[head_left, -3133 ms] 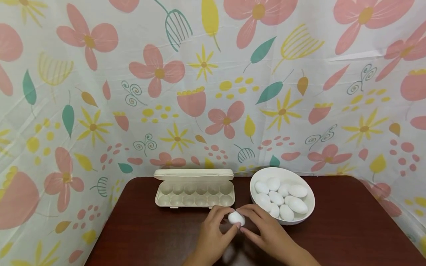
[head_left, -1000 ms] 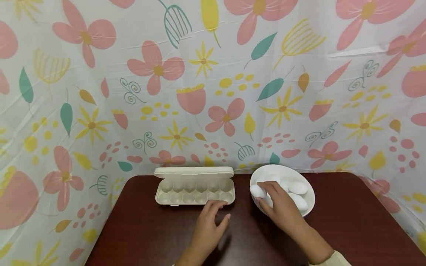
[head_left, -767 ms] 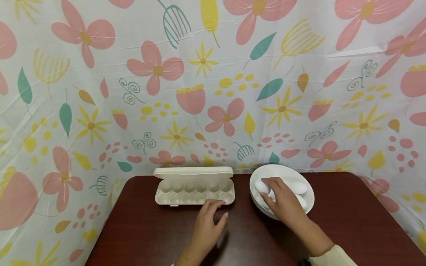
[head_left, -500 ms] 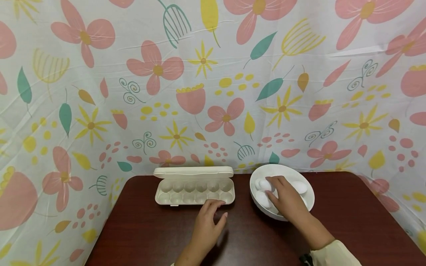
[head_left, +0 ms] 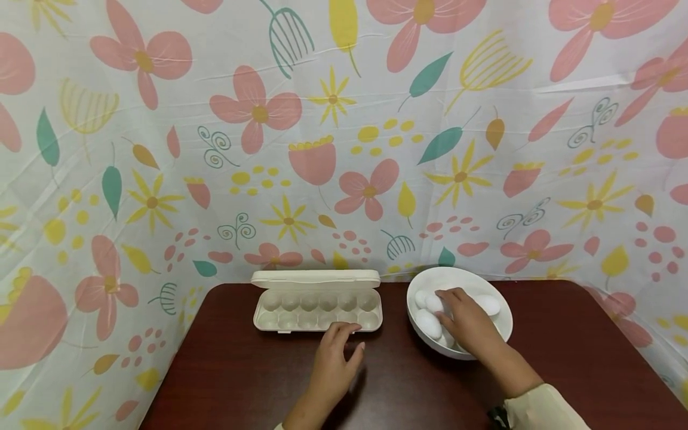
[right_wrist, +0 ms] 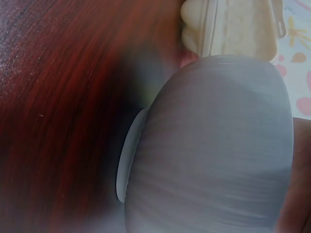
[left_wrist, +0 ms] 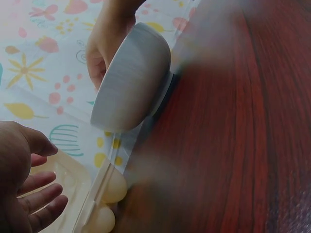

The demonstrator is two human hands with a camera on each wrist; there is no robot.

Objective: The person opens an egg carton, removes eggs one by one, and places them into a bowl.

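Note:
In the head view my right hand (head_left: 469, 319) reaches into the white bowl (head_left: 502, 334). Its thumb and fingers pinch a white egg (head_left: 433, 303) near the bowl's left side, among several other white eggs; part of the pile is hidden behind the hand. My left hand (head_left: 331, 363) hovers over the table with loosely bent fingers and holds nothing. Its fingertips are close to the front right corner of the cream egg carton (head_left: 290, 332), whose lid (head_left: 317, 277) stands up. The right wrist view is mostly filled by the bowl's outer wall (right_wrist: 214, 145).
Carton and bowl stand side by side toward the back of a dark red-brown table (head_left: 236, 382). Right behind the table hangs a floral-print cloth (head_left: 317, 179). The bowl's rim stands higher than the carton's front edge.
Both hands held an egg together over the table earlier. The right hand then carried an egg to the bowl's left rim and inward, right and down. The left hand has stayed nearly still since.

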